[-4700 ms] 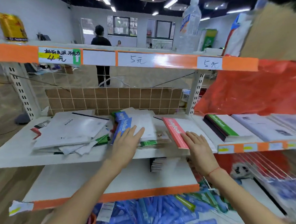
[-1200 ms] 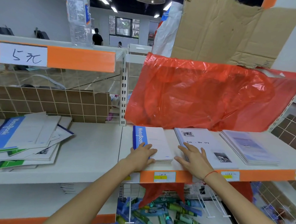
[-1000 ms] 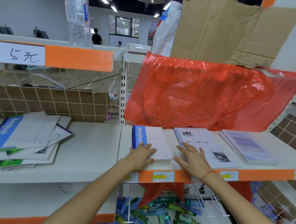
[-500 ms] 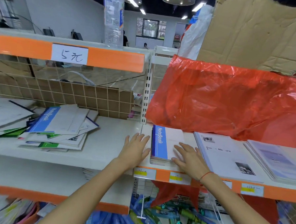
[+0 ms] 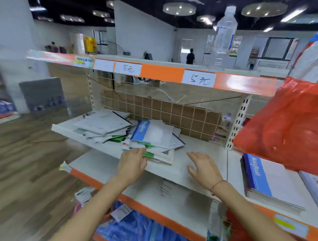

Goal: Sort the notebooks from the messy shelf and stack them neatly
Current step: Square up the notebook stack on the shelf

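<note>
Left hand (image 5: 133, 163) touches the near edge of the messy notebook pile (image 5: 149, 140) with relaxed fingers; right hand (image 5: 203, 167) hovers spread, empty, over the bare shelf (image 5: 199, 146).

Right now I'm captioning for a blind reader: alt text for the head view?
Two open hands reach toward a messy notebook pile on a white shelf; the left hand touches it, the right hand hovers beside.
</note>
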Tool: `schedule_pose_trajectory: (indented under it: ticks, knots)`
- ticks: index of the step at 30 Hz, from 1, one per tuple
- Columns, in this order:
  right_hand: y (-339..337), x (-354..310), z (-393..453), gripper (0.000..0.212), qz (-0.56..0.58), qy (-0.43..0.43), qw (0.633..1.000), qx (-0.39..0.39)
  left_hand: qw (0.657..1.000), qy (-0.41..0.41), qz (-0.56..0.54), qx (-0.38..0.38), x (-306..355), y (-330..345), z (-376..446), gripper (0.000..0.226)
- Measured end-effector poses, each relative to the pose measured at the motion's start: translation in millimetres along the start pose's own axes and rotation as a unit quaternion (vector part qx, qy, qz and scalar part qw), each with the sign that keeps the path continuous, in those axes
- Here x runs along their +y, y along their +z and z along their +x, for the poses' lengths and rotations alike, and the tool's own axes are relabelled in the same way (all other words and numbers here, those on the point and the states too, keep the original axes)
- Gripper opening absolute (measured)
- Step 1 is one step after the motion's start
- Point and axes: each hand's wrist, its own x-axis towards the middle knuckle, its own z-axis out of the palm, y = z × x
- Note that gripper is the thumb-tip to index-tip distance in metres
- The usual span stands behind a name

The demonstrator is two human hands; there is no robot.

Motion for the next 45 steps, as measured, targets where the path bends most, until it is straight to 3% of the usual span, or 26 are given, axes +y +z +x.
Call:
schedule_pose_trajectory:
  ticks: [6, 16, 24, 29, 34, 41, 45]
  knots:
    - [40, -88, 53, 0.048, 0.011, -0.033, 0.999, -0.002, 0.999, -0.025, 0.024, -0.001, -107, -30, -24, 0.027]
    - [73, -153, 109, 0.054, -0.008, 0.004, 1.000, -0.002, 0.997, -0.013, 0.078, -0.004, -211, -37, -19, 0.049]
    - [80, -145, 167, 0.061, -0.077, 0.033, 0.996, -0.022, 0.999, -0.010, 0.039, -0.009, -227, -6, 38, 0.044]
    - [87, -129, 193, 0.077, -0.077, 0.073, 0.989, -0.099, 0.997, 0.006, 0.066, -0.047, -218, 10, 95, 0.053]
    - [101, -117, 200, 0.057, -0.115, 0.056, 0.986, -0.112, 0.994, 0.007, 0.088, -0.064, -204, 34, 141, 0.033]
    - [107, -117, 199, 0.050, -0.134, 0.030, 0.988, -0.073, 0.966, -0.031, 0.224, -0.128, -203, 54, 179, 0.051]
    - [114, -117, 200, 0.039, -0.162, 0.025, 0.986, -0.038, 0.961, -0.030, 0.230, -0.150, -208, 52, 189, 0.047]
